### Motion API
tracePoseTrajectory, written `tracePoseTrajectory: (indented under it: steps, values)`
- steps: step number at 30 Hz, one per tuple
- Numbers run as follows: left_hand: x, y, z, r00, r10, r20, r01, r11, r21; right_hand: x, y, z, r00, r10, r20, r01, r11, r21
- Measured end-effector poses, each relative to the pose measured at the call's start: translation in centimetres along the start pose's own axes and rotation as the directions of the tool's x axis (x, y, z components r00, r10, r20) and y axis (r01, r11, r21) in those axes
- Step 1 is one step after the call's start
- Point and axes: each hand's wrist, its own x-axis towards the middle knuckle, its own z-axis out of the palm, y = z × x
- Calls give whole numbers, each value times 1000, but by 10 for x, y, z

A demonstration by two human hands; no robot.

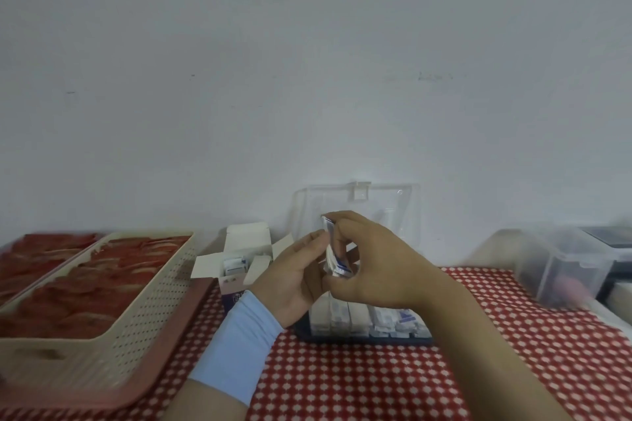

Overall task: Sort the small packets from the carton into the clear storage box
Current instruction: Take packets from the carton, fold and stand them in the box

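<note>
Your left hand and right hand pinch a small packet nearly upright, long axis twelve-to-six, above the clear storage box.

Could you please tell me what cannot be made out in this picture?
Head view:
- Print on the packets: too small, partly covered by the left hand and right hand holding them.
- How many packets the clear storage box holds: its left part is behind both hands.
- What the carton holds: its flaps hide most.
- Contents of the bins at right: blurred, cut by the edge.
</note>
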Motion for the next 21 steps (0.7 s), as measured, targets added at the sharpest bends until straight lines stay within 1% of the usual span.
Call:
tracePoseTrajectory:
  steps: [4,9,11,13,16,18,21]
  values:
    - [2,-2,-5,999,-28,24,29,998,-47,-1,4,0,999,6,-38,-5,1000,9]
    - [4,-3,-2,1000,12,1,-11,990,-140,0,6,3,998,-38,-44,34,996,-78]
    - [4,-4,0,1000,6,-10,-8,985,-170,0,4,3,995,-48,-91,38,993,-109]
    - [5,-4,1,999,4,-47,-14,977,-214,-1,4,2,985,-88,-152,64,986,-156]
    - [8,-2,2,993,21,-120,-55,955,-291,0,5,3,952,-150,-268,80,964,-254]
    - [8,0,4,990,19,-142,-70,931,-357,1,7,5,919,-204,-338,98,947,-305]
    - [8,1,7,987,17,-160,-85,899,-429,5,10,8,866,-323,-382,161,903,-398]
